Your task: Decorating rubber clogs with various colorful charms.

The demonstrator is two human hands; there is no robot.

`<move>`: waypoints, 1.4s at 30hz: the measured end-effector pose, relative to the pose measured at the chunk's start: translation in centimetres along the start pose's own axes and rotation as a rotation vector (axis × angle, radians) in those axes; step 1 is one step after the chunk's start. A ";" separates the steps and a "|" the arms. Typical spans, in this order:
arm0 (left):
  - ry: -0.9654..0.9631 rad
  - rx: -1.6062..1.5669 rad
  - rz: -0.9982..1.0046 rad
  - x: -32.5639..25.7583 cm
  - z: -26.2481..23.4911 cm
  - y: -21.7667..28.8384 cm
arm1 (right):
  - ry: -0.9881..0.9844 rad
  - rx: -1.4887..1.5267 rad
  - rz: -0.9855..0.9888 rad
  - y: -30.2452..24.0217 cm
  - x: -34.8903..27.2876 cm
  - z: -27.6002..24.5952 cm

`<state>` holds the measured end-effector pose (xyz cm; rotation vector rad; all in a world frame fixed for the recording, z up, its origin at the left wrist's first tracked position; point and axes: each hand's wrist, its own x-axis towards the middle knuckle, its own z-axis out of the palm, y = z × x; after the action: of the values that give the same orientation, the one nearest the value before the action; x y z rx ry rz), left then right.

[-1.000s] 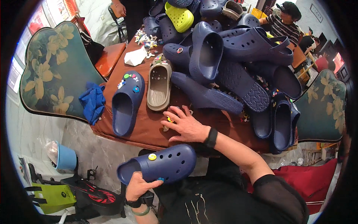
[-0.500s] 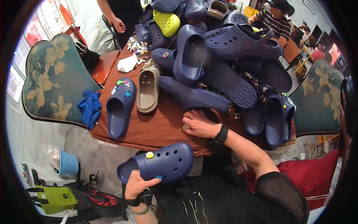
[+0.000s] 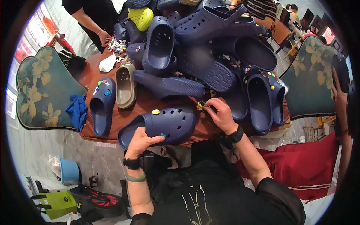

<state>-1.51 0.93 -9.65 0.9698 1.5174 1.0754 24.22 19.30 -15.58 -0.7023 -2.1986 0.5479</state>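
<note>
My left hand (image 3: 139, 144) grips a navy clog (image 3: 176, 125) by its side near the heel opening, thumb on the upper. The clog is held over the table's front edge, toe to the right. A yellow charm (image 3: 155, 111) and a blue charm (image 3: 162, 135) sit in its holes. Just right of the toe, my right hand (image 3: 222, 115) has thumb and fingers pinched at a small yellow-and-red shoe charm (image 3: 199, 106), partly hidden by the fingertips. Left of the held clog stand another navy clog (image 3: 100, 112) with charms and a taupe clog (image 3: 126, 87).
A heap of navy clogs (image 3: 159, 41) with a lime clog (image 3: 141, 18) covers the brown-clothed table (image 3: 150, 103). Loose charms (image 3: 117, 45) and white paper (image 3: 107, 63) lie far left, near another person's hand (image 3: 104, 38). Chairs flank the table; a blue cloth (image 3: 77, 111) hangs left.
My left hand has raised the clog toward the table edge. My right hand has moved right from the table front and now pinches a charm. The view has shifted.
</note>
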 end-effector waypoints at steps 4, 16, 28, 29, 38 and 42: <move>-0.022 0.059 0.074 0.7 -0.6 -1.8 | -0.013 0.475 0.284 -3.2 -0.7 0.1; -0.077 -0.052 0.093 2.4 -0.6 -2.4 | -0.261 0.155 -0.068 -7.1 0.4 2.5; -0.105 -0.003 0.171 1.7 -0.5 -2.6 | -0.535 0.192 0.324 -6.9 2.9 2.7; -0.104 -0.005 0.168 1.6 -0.5 -2.7 | -0.538 0.192 0.326 -6.8 2.9 2.8; -0.139 0.061 0.194 2.0 -0.8 -3.8 | -0.385 0.144 0.294 -6.8 1.9 4.8; -0.067 -0.050 0.130 1.6 -0.2 -1.7 | -0.264 0.149 0.247 -7.5 0.6 4.4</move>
<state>-2.07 1.94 -11.73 1.0711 1.3817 1.1559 18.21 13.28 -13.74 -0.8680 -2.2941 0.9694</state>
